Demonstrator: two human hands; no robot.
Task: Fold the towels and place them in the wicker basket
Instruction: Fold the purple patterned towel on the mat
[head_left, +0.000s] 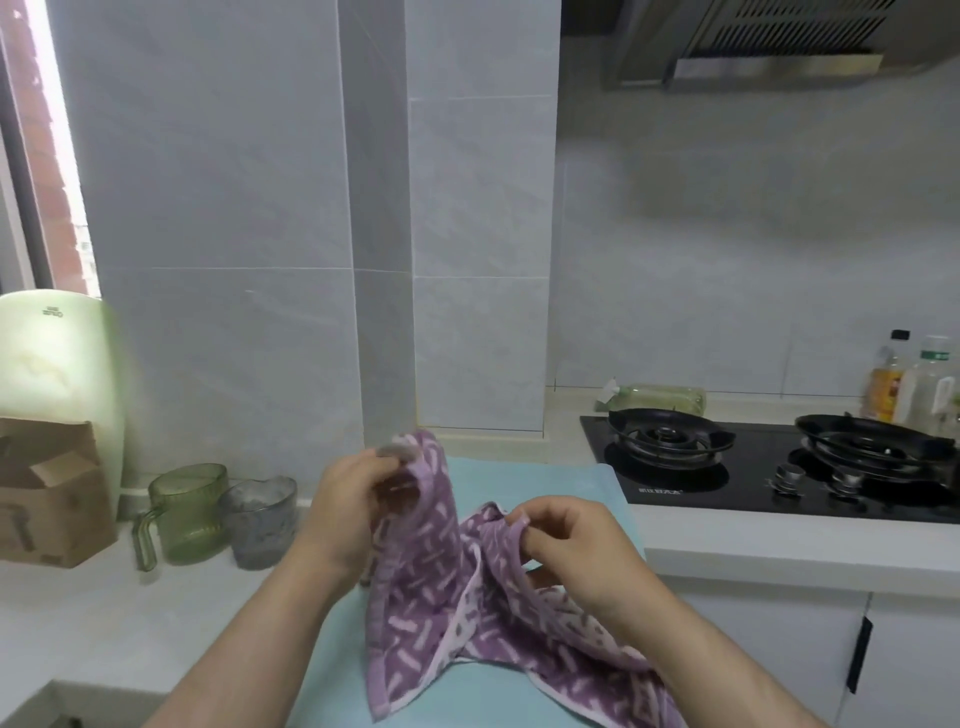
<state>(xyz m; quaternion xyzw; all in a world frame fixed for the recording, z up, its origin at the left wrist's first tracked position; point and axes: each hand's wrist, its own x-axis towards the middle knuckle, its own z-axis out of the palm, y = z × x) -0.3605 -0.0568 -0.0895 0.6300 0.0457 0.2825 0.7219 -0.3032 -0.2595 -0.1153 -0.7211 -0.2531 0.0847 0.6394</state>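
Purple patterned towel hangs bunched over a pale blue cloth on the surface left of the black stove. The left hand pinches its raised corner in its fingers; the right hand, nearer the stove, pinches a lower edge.

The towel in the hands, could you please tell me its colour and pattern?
Purple towel with short pale pink dashes, seen in the head view.

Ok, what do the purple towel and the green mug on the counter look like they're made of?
The purple towel looks like terry cotton, matt and fuzzy, hanging in limp folds; the fibre is a guess. The green mug looks like tinted glass or clear plastic: see-through, ribbed, glossy.
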